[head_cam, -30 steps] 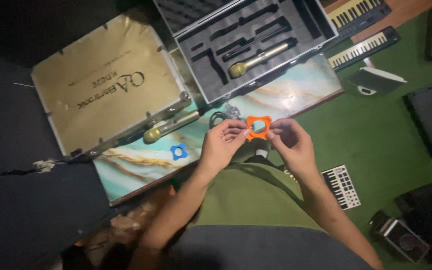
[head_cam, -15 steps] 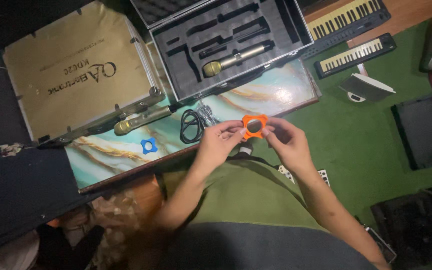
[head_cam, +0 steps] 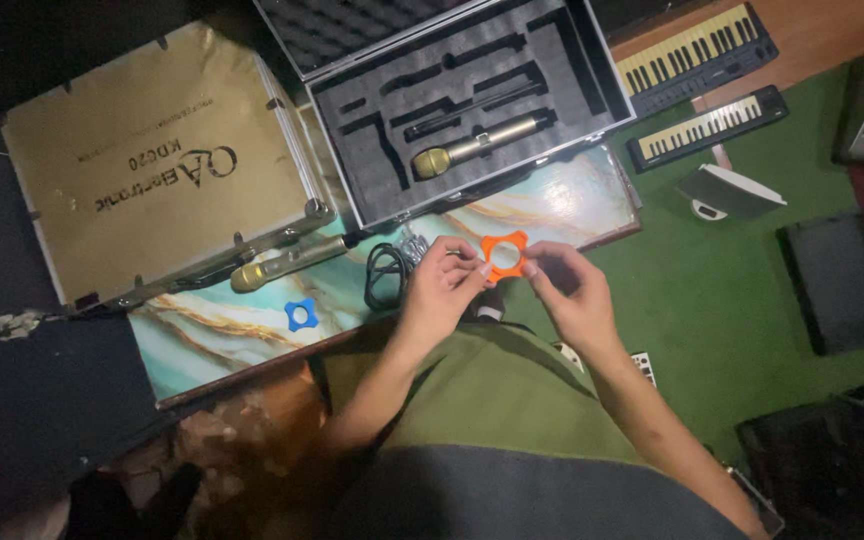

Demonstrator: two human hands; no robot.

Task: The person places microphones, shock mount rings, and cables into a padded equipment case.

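Both of my hands hold an orange ring (head_cam: 503, 256) with small lobes just above the marbled tabletop (head_cam: 572, 200). My left hand (head_cam: 439, 285) pinches its left side and my right hand (head_cam: 567, 288) its right side. A matching blue ring (head_cam: 300, 314) lies on the table to the left. A gold microphone (head_cam: 287, 262) rests on the table beside a coiled black cable (head_cam: 384, 272). A second gold microphone (head_cam: 480, 145) sits in the foam of an open hard case (head_cam: 572, 50).
A closed gold-coloured box lid (head_cam: 152, 170) lies at the left. Keyboards (head_cam: 697, 50) and a smaller one (head_cam: 707, 128) stand at the upper right on green carpet (head_cam: 732, 290). Dark cases (head_cam: 837, 280) sit at the right.
The view has shifted a little, so the table appears lower in the frame. My hands keep hold of the orange ring in the same place over the table.
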